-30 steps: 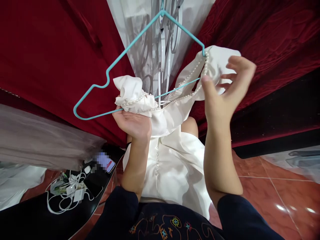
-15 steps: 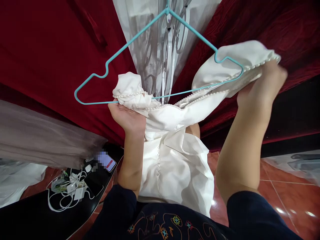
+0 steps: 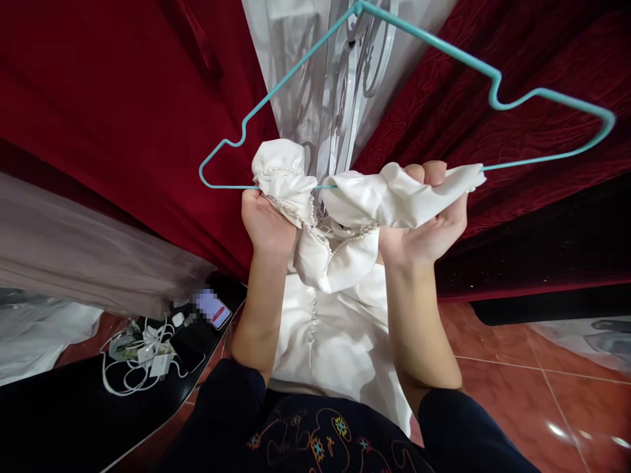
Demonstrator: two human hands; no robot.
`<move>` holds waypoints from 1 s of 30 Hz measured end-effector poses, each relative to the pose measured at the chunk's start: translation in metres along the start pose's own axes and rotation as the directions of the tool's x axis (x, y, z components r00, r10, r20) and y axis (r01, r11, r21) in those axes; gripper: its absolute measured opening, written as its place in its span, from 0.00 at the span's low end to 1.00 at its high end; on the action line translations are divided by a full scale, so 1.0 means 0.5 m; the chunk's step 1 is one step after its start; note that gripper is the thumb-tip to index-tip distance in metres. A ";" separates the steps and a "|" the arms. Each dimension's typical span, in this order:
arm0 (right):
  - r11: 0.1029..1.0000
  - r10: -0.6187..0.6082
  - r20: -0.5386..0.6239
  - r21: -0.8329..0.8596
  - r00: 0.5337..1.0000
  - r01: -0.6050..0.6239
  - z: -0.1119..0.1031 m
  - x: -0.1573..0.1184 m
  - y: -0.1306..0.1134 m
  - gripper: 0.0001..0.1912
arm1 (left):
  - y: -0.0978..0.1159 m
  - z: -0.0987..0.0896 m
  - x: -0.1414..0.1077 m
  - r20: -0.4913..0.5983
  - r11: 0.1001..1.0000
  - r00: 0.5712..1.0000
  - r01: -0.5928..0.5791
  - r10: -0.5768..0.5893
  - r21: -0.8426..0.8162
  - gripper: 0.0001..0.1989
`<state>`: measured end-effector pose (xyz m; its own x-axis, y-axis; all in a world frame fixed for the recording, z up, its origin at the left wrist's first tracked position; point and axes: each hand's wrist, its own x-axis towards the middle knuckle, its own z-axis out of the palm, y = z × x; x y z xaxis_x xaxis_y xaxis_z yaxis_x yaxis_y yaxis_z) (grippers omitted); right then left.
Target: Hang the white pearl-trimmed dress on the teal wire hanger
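A white dress (image 3: pixel 340 328) with pearl-like trim at the neckline and a row of small buttons hangs down in front of me. Its upper part lies over the bottom bar of a light blue clothes hanger (image 3: pixel 444 45), which tilts up to the right. My left hand (image 3: pixel 269 220) grips the gathered fabric on the left near the bar, its fingertips hidden behind the cloth. My right hand (image 3: pixel 434 223) is closed around the fabric on the right, with two fingers showing over the top of it.
Dark red curtains (image 3: pixel 133 105) hang on both sides. White hangers (image 3: pixel 345 98) are behind, at the centre. On a black tabletop (image 3: pixel 64 420) at the lower left lie white cables (image 3: pixel 118 387) and a lit phone (image 3: pixel 213 307). Reddish floor tiles (image 3: pixel 497 387) show at the right.
My right hand has moved left and inward, bringing the right side of the dress down across the bar. The hanger has shifted right, its right end now higher and closer.
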<state>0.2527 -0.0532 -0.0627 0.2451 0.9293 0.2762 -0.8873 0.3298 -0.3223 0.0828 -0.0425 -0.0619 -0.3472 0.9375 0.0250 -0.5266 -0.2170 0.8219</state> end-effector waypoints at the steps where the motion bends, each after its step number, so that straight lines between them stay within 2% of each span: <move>1: 1.000 -0.006 0.041 -0.025 0.999 0.007 0.001 0.000 0.002 0.22 | -0.004 -0.008 0.000 0.041 0.999 0.999 0.028 -0.027 -0.026 0.18; 3: 0.998 -0.007 0.103 -0.064 0.995 0.013 -0.001 -0.002 0.008 0.23 | -0.015 -0.036 0.005 0.068 0.998 0.998 0.020 -0.016 -0.059 0.14; 5: 0.996 -0.013 0.126 -0.088 0.992 0.024 -0.004 -0.003 0.014 0.22 | -0.023 -0.081 0.023 -0.034 0.992 0.992 -0.123 0.123 -0.008 0.10; 7: 0.990 -0.031 0.104 -0.136 0.994 0.045 -0.007 -0.002 0.019 0.22 | -0.017 -0.136 0.051 -0.164 0.944 0.932 -0.304 0.323 0.130 0.11; 9: 0.974 -0.040 0.069 -0.219 0.997 0.054 -0.011 0.000 0.021 0.22 | 0.011 -0.186 0.083 -0.182 0.872 0.869 -0.403 0.459 0.277 0.08; 11: 0.959 -0.034 0.054 -0.280 0.998 0.048 -0.016 0.003 0.022 0.22 | 0.061 -0.213 0.107 -0.170 0.795 0.811 -0.467 0.559 0.387 0.06; 12: 0.955 -0.031 0.056 -0.292 0.998 0.046 -0.018 0.003 0.023 0.23 | 0.090 -0.216 0.115 -0.137 0.757 0.790 -0.500 0.598 0.421 0.07; 13: 0.954 -0.032 0.062 -0.295 0.998 0.049 -0.020 0.004 0.023 0.23 | 0.119 -0.210 0.119 -0.080 0.682 0.742 -0.561 0.665 0.469 0.09; 15: 0.956 -0.044 0.067 -0.285 0.997 0.061 -0.022 0.005 0.024 0.23 | 0.171 -0.177 0.119 0.067 0.543 0.671 -0.651 0.738 0.531 0.07; 16: 0.957 -0.048 0.068 -0.281 0.997 0.065 -0.023 0.005 0.025 0.23 | 0.190 -0.154 0.115 0.125 0.490 0.650 -0.672 0.750 0.555 0.07; 18: 0.956 -0.049 0.065 -0.285 0.997 0.065 -0.024 0.006 0.027 0.23 | 0.212 -0.106 0.108 0.214 0.431 0.648 -0.681 0.731 0.592 0.06; 20: 0.952 -0.040 0.065 -0.301 0.997 0.058 -0.023 0.004 0.027 0.24 | 0.217 -0.070 0.102 0.305 0.411 0.687 -0.669 0.659 0.619 0.04; 22: 0.952 -0.031 0.085 -0.302 0.996 0.055 -0.022 0.002 0.025 0.23 | 0.209 -0.054 0.099 0.400 0.403 0.727 -0.659 0.558 0.635 0.07; 24: 0.959 -0.024 0.104 -0.280 0.994 0.053 -0.019 -0.001 0.022 0.22 | 0.196 -0.058 0.096 0.462 0.405 0.745 -0.656 0.481 0.637 0.10; 27: 0.958 -0.022 0.102 -0.284 0.995 0.051 -0.017 -0.004 0.018 0.22 | 0.173 -0.076 0.084 0.494 0.454 0.726 -0.686 0.478 0.569 0.10; 30: 0.943 -0.018 0.074 -0.330 0.997 0.041 -0.020 -0.002 0.018 0.23 | 0.153 -0.087 0.066 0.495 0.497 0.670 -0.742 0.553 0.449 0.11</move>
<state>0.2482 -0.0494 -0.0750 0.2314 0.9085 0.3480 -0.6979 0.4043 -0.5912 -0.0025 -0.0398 -0.0230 -0.1395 0.6428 0.7532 0.3443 -0.6817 0.6456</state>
